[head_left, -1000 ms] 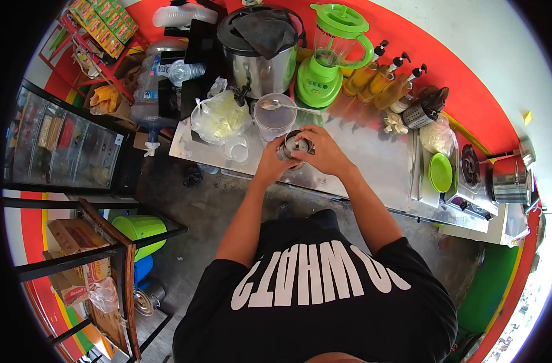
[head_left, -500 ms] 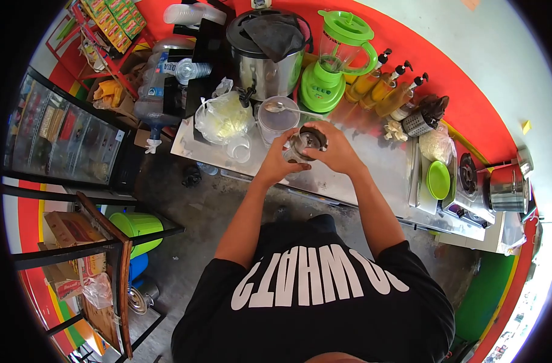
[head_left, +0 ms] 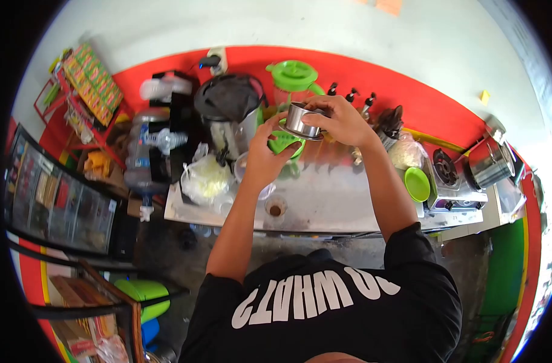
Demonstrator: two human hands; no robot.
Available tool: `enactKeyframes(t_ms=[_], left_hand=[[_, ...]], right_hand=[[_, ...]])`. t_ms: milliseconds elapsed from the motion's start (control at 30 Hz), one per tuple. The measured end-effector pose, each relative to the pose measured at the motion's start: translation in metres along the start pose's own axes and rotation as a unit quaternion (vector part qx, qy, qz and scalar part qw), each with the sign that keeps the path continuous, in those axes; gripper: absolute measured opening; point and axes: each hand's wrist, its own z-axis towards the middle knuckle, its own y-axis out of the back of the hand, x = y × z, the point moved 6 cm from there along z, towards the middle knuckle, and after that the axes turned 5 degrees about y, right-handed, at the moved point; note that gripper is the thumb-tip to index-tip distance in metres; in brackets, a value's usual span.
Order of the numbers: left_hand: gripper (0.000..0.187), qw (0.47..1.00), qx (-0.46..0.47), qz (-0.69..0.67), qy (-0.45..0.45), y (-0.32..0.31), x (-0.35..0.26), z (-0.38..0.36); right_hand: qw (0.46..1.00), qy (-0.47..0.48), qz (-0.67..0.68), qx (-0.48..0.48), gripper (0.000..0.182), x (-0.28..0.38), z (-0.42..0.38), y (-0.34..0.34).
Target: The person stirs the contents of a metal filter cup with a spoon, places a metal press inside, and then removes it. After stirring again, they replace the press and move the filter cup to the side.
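A small metal drip coffee filter [head_left: 301, 121] with a wide flange is raised above the counter in front of me, slightly tilted. My right hand [head_left: 347, 124] grips its right side, thumb on the wall and fingers over the top. On the left, my left hand [head_left: 265, 151] curves around the flange edge with its fingers partly hidden behind the metal; its thumb sticks out below. Beneath the hands, a clear glass [head_left: 276, 207] with something brown at the bottom stands on the steel counter [head_left: 336, 202]. The filter's inside is out of sight.
Behind the hands stands a green blender [head_left: 294, 75], with a large steel pot [head_left: 230, 103] to its left. A plastic bag [head_left: 204, 179] lies at the counter's left. Pump bottles [head_left: 350, 95] line the wall; a green bowl [head_left: 417, 184] and a stove [head_left: 454, 190] are at right.
Both hands have lifted the metal filter up and away from the counter. The glass now stands uncovered on the counter. My view has tilted upward, showing more wall.
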Motion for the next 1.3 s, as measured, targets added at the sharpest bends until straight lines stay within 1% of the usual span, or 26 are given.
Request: enactKeyframes(t_ms=[33,100,133,167,233,267,367,433,500,533,600,633,667,700,733,767,800,833,900,933,967,1000,1067,1200,1267,1300], left_hand=[[0.067,1.000,0.007,-0.003,-0.017,-0.002,-0.007,0.008],[0.062,0.999,0.000,-0.053,0.005,-0.004,-0.014,0.022],[0.054,0.997,0.012,-0.076,-0.005,-0.005,-0.024,0.030],[0.054,0.997,0.018,-0.078,-0.019,-0.006,-0.030,0.038],[0.044,0.995,0.011,-0.095,-0.036,-0.006,-0.045,0.054],[0.038,0.993,0.011,-0.110,-0.038,-0.007,-0.051,0.061],[0.037,0.987,0.016,-0.150,-0.050,-0.013,-0.077,0.077],[0.037,0.986,0.007,-0.155,-0.058,-0.017,-0.090,0.085],[0.025,0.990,0.003,-0.116,-0.085,-0.020,-0.098,0.090],[0.025,0.989,0.007,-0.120,-0.088,-0.023,-0.099,0.092],[0.028,0.987,-0.003,-0.116,-0.112,-0.026,-0.104,0.094],[0.028,0.986,-0.002,-0.119,-0.114,-0.026,-0.107,0.093],[0.037,0.988,0.013,-0.125,-0.089,-0.027,-0.107,0.091],[0.047,0.989,0.026,-0.130,-0.062,-0.028,-0.105,0.089],[0.047,0.989,0.026,-0.131,-0.061,-0.028,-0.102,0.086],[0.054,0.987,0.042,-0.151,-0.044,-0.029,-0.095,0.084],[0.062,0.983,0.059,-0.171,-0.026,-0.030,-0.088,0.081],[0.062,0.984,0.058,-0.170,-0.021,-0.028,-0.081,0.077],[0.076,0.993,0.094,-0.073,-0.014,-0.028,-0.071,0.068],[0.076,0.993,0.092,-0.071,-0.008,-0.026,-0.068,0.063],[0.077,0.993,0.096,-0.061,-0.020,-0.025,-0.069,0.058],[0.079,0.993,0.099,-0.051,-0.032,-0.025,-0.069,0.054],[0.078,0.991,0.115,-0.059,-0.014,-0.028,-0.063,0.047],[0.074,0.988,0.136,-0.056,0.056,-0.031,-0.036,0.030],[0.073,0.985,0.145,-0.049,0.083,-0.032,-0.028,0.024],[0.071,0.976,0.154,-0.113,0.107,-0.035,-0.023,0.021]], right_hand=[[1.000,0.007,-0.009,-0.014,0.039,0.007,0.004,0.011],[1.000,0.012,-0.008,-0.005,0.045,0.023,0.011,0.028],[1.000,0.019,-0.008,-0.015,0.046,0.035,0.013,0.036],[0.999,0.025,-0.016,-0.027,0.046,0.048,0.014,0.048],[0.996,-0.080,-0.038,-0.024,0.048,0.058,0.012,0.067],[0.996,-0.076,-0.044,-0.033,0.048,0.067,0.013,0.076],[0.996,-0.057,-0.057,-0.039,0.050,0.085,0.015,0.098],[0.996,-0.044,-0.042,-0.062,0.050,0.098,0.014,0.106],[0.996,-0.057,-0.027,-0.064,0.050,0.105,0.009,0.113],[0.996,-0.038,-0.030,-0.077,0.052,0.108,0.009,0.115],[0.995,-0.020,-0.037,-0.092,0.055,0.111,0.007,0.121],[0.995,-0.027,-0.057,-0.075,0.049,0.109,0.007,0.123],[0.995,-0.035,-0.076,-0.057,0.043,0.107,0.007,0.123],[0.995,-0.036,-0.077,-0.057,0.043,0.105,0.006,0.121],[0.994,-0.020,-0.090,-0.052,0.041,0.104,0.003,0.116],[0.994,-0.004,-0.101,-0.046,0.039,0.103,0.000,0.110],[0.992,-0.020,-0.123,-0.024,0.038,0.111,-0.006,0.102],[0.992,-0.022,-0.119,-0.021,0.038,0.109,-0.010,0.094],[0.992,-0.045,-0.116,-0.029,0.040,0.101,-0.017,0.084],[0.990,0.026,-0.133,-0.032,0.042,0.091,-0.016,0.080],[0.991,0.026,-0.129,-0.029,0.042,0.084,-0.018,0.075],[0.987,0.058,-0.146,-0.014,0.043,0.084,-0.022,0.066],[0.974,0.104,-0.200,0.007,0.046,0.077,-0.029,0.049],[0.975,0.078,-0.201,0.048,0.052,0.052,-0.037,0.026],[0.968,0.097,-0.216,0.078,0.059,0.037,-0.037,0.022],[0.969,0.095,-0.212,0.079,0.059,0.034,-0.037,0.022]])
